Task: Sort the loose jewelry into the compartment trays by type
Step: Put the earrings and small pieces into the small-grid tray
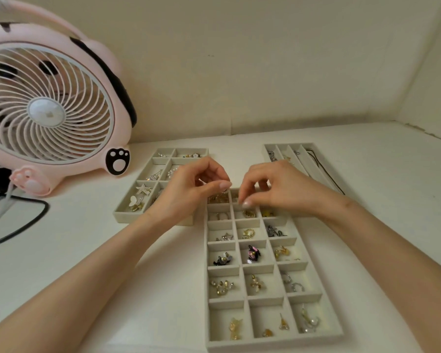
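A long grey compartment tray (278,343) lies in front of me, with earrings and small charms in most cells. My left hand (194,192) hovers over its far left corner. Thumb and forefinger pinch a small dark-and-gold piece (224,196) above a cell holding a gold pile (218,200). My right hand (275,187) hovers over the tray's far end with its fingers curled down. Its fingertips are pressed together just above a cell with a gold earring (248,214). Whether anything is between them is too small to see.
A second tray (120,215) with brooches, among them a starfish (143,189), sits at the left, partly under my left wrist. A long-slot tray (313,165) with chains and a black cord lies at the back right. A pink fan (49,110) and a black cable (23,222) stand at the left.
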{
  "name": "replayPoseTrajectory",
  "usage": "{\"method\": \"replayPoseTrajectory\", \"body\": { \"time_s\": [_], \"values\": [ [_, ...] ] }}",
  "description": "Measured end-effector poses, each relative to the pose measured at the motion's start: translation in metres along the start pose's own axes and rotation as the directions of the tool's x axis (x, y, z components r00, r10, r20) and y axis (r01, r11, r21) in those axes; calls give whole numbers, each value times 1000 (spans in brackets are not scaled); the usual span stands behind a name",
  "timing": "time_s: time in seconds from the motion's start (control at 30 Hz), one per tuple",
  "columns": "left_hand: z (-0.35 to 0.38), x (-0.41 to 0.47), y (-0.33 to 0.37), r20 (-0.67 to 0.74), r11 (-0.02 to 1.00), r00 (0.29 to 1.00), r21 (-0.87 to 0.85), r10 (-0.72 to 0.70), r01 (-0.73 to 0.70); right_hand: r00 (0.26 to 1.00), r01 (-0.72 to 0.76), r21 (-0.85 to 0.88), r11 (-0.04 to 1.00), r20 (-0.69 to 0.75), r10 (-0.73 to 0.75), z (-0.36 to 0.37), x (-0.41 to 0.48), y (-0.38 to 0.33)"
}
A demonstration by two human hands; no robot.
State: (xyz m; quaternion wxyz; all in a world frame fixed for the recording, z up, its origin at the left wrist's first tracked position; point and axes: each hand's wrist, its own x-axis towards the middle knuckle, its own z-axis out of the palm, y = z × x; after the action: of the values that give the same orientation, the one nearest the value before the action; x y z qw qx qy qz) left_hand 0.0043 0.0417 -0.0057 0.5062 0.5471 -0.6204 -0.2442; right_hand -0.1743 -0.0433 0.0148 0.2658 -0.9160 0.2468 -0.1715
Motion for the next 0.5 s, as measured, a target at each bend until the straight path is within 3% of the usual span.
{"method": "replayPoseTrajectory", "body": {
  "time_s": [0.1, 0.17, 0.4, 0.5],
  "values": [
    [-2, 1, -1, -36, 1000, 999, 7, -12, 13, 994, 44, -338, 940, 105, -9, 1, -2, -9],
    [-2, 2, -1, -48, 1000, 999, 10, -22, 23, 994, 70, -461, 885, 105, -24, 3, -2, -14],
    [-2, 2, -3, -29, 999, 999, 46, -22, 24, 991, 130, -624, 771, 63, -116, 10, -1, -15],
    [-3, 2, -4, -18, 999, 1000, 32, -20, 21, 991, 122, -610, 783, 35, -127, 9, 1, -11]
  ]
}}
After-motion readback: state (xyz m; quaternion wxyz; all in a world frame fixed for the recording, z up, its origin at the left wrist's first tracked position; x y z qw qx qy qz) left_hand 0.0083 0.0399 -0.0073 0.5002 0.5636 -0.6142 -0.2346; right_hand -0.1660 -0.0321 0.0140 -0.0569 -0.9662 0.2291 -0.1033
